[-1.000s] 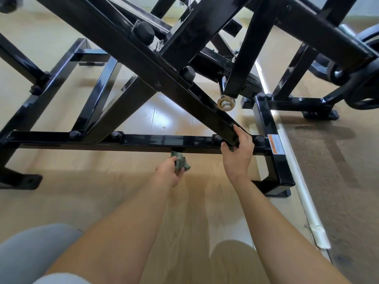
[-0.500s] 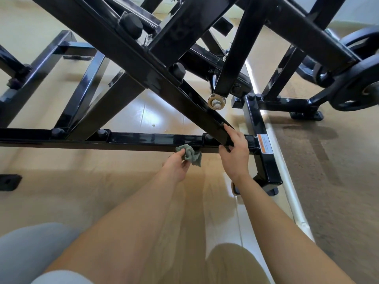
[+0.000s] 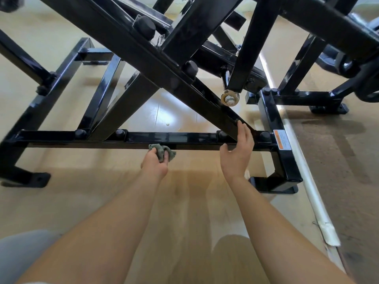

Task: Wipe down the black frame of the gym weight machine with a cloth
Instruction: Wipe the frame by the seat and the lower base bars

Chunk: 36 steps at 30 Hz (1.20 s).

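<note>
The black steel frame [image 3: 174, 138] of the weight machine fills the upper half of the view, with a low horizontal bar running left to right and diagonal beams crossing above it. My left hand [image 3: 153, 163] grips a crumpled grey-green cloth [image 3: 162, 151] and holds it against the front lower edge of that horizontal bar, near its middle. My right hand [image 3: 238, 152] lies with straight fingers against the joint where a diagonal beam meets the horizontal bar, thumb under the bar.
A warning label [image 3: 282, 139] sits on the right corner post. A brass-coloured bolt end [image 3: 230, 97] hangs above my right hand. Black weight plates [image 3: 367, 78] are at the far right. A white floor strip [image 3: 315, 206] divides the wooden floor from brown carpet.
My left hand has carried the cloth up from below the bar onto its front edge. My right hand's fingers have straightened on the joint. The view has shifted slightly.
</note>
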Tool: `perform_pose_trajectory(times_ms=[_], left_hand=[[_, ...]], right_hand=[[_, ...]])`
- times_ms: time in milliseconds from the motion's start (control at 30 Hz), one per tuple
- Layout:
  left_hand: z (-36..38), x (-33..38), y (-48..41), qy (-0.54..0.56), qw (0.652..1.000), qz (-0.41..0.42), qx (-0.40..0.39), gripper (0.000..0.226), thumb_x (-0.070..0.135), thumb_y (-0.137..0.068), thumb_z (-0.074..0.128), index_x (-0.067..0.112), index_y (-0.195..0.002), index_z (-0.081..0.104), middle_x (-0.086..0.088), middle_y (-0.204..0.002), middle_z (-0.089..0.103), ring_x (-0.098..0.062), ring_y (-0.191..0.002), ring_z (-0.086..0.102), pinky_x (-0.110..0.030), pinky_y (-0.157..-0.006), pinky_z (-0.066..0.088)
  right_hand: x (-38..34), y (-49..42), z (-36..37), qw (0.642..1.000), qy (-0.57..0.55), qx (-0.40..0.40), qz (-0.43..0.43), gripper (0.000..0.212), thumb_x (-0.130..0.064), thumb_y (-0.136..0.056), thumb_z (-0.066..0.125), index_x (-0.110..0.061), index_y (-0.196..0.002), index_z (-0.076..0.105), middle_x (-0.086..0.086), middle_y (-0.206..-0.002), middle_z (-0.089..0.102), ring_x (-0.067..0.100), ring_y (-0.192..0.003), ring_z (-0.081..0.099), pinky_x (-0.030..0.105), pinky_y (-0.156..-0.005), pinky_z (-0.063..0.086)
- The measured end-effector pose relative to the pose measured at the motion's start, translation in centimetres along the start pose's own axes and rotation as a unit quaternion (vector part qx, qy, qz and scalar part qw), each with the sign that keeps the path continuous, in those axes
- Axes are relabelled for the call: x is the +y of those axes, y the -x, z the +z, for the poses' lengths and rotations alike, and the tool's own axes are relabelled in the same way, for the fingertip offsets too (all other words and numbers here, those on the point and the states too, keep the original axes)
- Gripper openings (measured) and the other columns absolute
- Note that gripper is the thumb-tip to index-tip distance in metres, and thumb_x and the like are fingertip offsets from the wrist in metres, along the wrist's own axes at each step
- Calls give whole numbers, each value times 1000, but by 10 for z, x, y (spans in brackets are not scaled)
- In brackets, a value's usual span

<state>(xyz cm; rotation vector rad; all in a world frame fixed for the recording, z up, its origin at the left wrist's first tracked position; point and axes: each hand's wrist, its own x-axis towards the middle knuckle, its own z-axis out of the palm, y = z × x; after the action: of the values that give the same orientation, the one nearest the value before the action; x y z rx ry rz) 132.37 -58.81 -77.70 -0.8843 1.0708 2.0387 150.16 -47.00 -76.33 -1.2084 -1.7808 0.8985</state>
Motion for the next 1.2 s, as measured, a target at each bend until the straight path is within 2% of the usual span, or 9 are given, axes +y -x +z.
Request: perform_pose_trajectory(times_ms=[233, 400, 467, 567, 667, 767, 900, 1033, 1200], left_hand=[[-17, 36, -12, 12, 1000, 8, 23, 41, 19, -101, 60, 18, -141, 52, -10, -140, 54, -24, -108, 59, -28, -81, 59], [-23, 33, -13, -105, 994, -36, 24, 36, 25, -100, 62, 18, -134, 55, -7, -127, 61, -23, -112, 62, -34, -98, 53], [-22, 31, -12, -150, 987, -50, 26, 27, 23, -99, 64, 8, -120, 57, -8, -112, 66, -20, -107, 66, -26, -91, 55], [-22, 30, -11, -176, 981, -78, 20, 17, 19, -98, 64, 3, -100, 58, -13, -81, 73, -14, -73, 70, -19, -62, 55], [-25, 33, -18, -126, 984, -80, 94, 27, 23, -86, 80, 12, -104, 65, -9, -99, 66, -15, -79, 67, -22, -53, 55], [-26, 39, -22, -101, 988, -33, 108, 28, 21, -88, 78, 16, -113, 67, -8, -109, 64, -14, -83, 66, -19, -49, 53], [-29, 54, -29, -12, 997, -2, 78, 41, 17, -93, 70, 14, -131, 57, -14, -126, 56, -28, -102, 63, -27, -68, 63], [-36, 58, -34, 71, 997, -13, 6, 36, 38, -101, 55, 13, -126, 57, -13, -132, 58, -34, -115, 60, -46, -99, 55], [-33, 42, -37, 102, 991, -61, -62, 62, 59, -96, 48, 14, -139, 47, -18, -135, 54, -41, -116, 58, -54, -105, 47]], right_hand=[[-3, 1, 9, 1000, 8, 24, 17, 79, 3, -86, 66, -24, -153, 36, 0, -158, 30, 14, -150, 23, 15, -113, 22], [-3, 1, 8, 1000, 7, 25, 15, 80, 5, -86, 65, -24, -153, 36, 1, -158, 31, 14, -149, 25, 21, -114, 29], [-4, 2, 9, 999, 6, 27, 19, 80, 5, -86, 65, -25, -154, 35, 0, -158, 30, 14, -149, 25, 18, -112, 26], [-5, 2, 10, 999, 5, 28, 20, 79, 5, -85, 66, -24, -153, 37, 0, -158, 31, 13, -149, 26, 9, -110, 21], [-3, 1, 8, 1000, 0, 23, 18, 78, 5, -85, 65, -24, -153, 38, 0, -156, 33, 12, -147, 28, 0, -105, 20], [-3, 1, 7, 1000, -1, 25, 17, 79, 6, -85, 65, -25, -152, 38, 0, -156, 33, 12, -147, 28, 15, -115, 30], [-3, 1, 9, 999, -14, 32, 17, 80, 6, -84, 66, -25, -152, 38, 0, -156, 33, 13, -147, 29, 36, -117, 39], [-2, 0, 11, 999, -17, 32, 17, 81, 7, -83, 66, -26, -151, 38, -1, -155, 32, 15, -146, 30, 43, -110, 46], [-2, 0, 10, 999, -21, 25, 19, 82, 7, -83, 66, -27, -151, 38, -1, -156, 31, 15, -146, 30, 44, -106, 49]])
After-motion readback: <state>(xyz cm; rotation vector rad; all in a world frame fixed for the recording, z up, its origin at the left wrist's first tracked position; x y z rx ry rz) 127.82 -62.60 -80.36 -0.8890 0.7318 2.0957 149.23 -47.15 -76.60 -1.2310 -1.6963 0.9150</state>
